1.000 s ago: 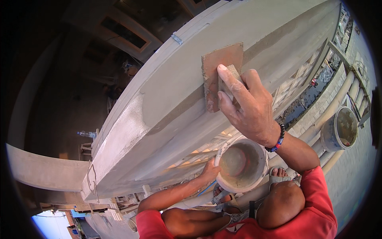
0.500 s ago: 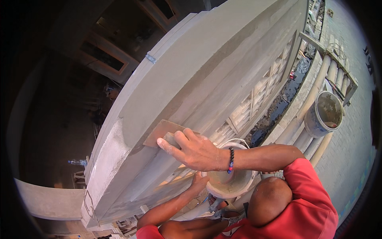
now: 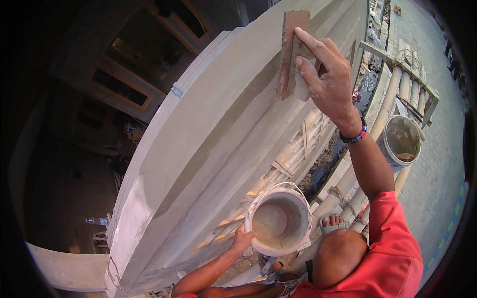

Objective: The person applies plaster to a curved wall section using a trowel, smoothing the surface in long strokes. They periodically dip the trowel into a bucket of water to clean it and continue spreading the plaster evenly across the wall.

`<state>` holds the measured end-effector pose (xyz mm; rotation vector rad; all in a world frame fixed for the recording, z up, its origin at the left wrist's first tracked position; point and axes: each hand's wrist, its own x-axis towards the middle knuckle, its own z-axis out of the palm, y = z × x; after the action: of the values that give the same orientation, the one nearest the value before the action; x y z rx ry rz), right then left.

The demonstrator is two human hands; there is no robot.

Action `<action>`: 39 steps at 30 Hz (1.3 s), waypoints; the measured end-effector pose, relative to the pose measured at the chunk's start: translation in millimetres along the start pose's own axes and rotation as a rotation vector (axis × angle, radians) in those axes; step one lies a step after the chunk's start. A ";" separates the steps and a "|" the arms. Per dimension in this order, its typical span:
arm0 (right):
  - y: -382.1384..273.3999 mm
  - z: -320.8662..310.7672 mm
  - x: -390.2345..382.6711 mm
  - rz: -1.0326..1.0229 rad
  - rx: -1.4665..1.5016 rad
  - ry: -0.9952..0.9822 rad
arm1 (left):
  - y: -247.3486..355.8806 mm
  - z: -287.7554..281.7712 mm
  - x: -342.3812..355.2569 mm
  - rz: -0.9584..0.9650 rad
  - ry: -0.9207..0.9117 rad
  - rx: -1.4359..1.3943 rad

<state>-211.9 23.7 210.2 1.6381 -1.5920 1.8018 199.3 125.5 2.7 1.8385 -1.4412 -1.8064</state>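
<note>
My right hand [image 3: 328, 79] is wrapped round the grip of a flat rectangular plastering float [image 3: 294, 27], held against or just over the upper part of a long grey plastered wall [image 3: 198, 114]. Grey mortar crusts the float's edge; most of its grip is hidden by my fingers. I cannot tell whether its face touches the plaster. Lower down, my left hand [image 3: 242, 239] grips the near left side of a whitish bucket [image 3: 251, 211]. Inside that bucket are murky greyish contents and a reddish round shape. A darker, damp-looking band runs along the wall beneath its top ledge.
Bamboo poles [image 3: 390, 104] run along the right, with a second bucket [image 3: 400, 144] standing on them. Below lies a ditch with dark water [image 3: 318, 174]. Lattice-like openings [image 3: 293, 149] sit low in the wall. Paving [image 3: 437, 149] extends at far right; a plastic bottle [image 3: 97, 221] lies left.
My right hand has carried the float up and to the right along the wall, turning it more upright. The bucket, now less covered by my arm, still has my left hand on it.
</note>
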 end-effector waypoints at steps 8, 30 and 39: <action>27.1 8.5 -90.7 0.023 0.029 -0.289 | 18.5 12.5 4.7 -0.086 0.005 0.068; -46.3 46.0 -42.9 -0.099 0.021 -0.185 | 19.7 15.9 15.3 0.010 0.004 0.151; -45.9 -47.6 -33.2 -0.148 -0.156 -0.372 | -23.6 16.1 30.4 0.081 0.030 -0.053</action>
<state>-192.6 94.7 218.2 2.0407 -1.6512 1.3209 190.7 123.3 -38.1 1.7482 -1.4224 -1.7539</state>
